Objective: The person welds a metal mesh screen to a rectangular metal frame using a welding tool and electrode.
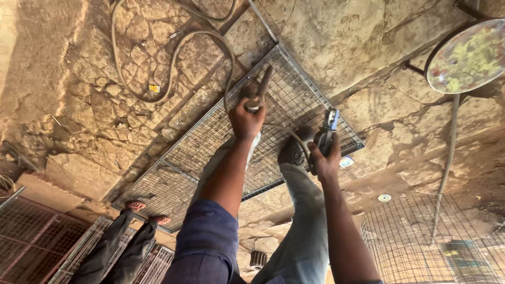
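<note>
- Left hand (pixel 246 120): clenched around the handle of a welding holder (pixel 258 94), whose rod end points up and away over the mesh panel (pixel 221 147).
- Right hand (pixel 325 160): wrapped around a blue-handled tool (pixel 327 129); exact kind of tool cannot be told, and its tip rests near the panel's far right corner.
- Both arms reach forward from blue sleeves; grey trouser legs and a dark shoe (pixel 292 150) lie between them, the shoe on the mesh.
- Mesh panel: rectangular wire grid in a thin metal frame, lying flat on the floor (pixel 79 105), running diagonally through the view. Both hands sit over its far half.
- Cable (pixel 173 63): pale hose-like lead running from the holder, looping across the floor beyond the panel.
- Labels and small items: a small yellow tag (pixel 153 88) lies on the floor inside the cable loop; a small round white-and-blue disc (pixel 346 162) sits just beside the panel's right corner; a second pale disc (pixel 384 198) lies further right.
- Second person: two feet in sandals (pixel 147 213) at the panel's near left edge, dark trousers.
- More mesh frames (pixel 37 236) lie at lower left; a curved mesh piece (pixel 421 242) at lower right.
- Round stool top (pixel 468 55), mottled green and yellow, at upper right.
- Floor: cracked, stained concrete, sunlit in patches.
</note>
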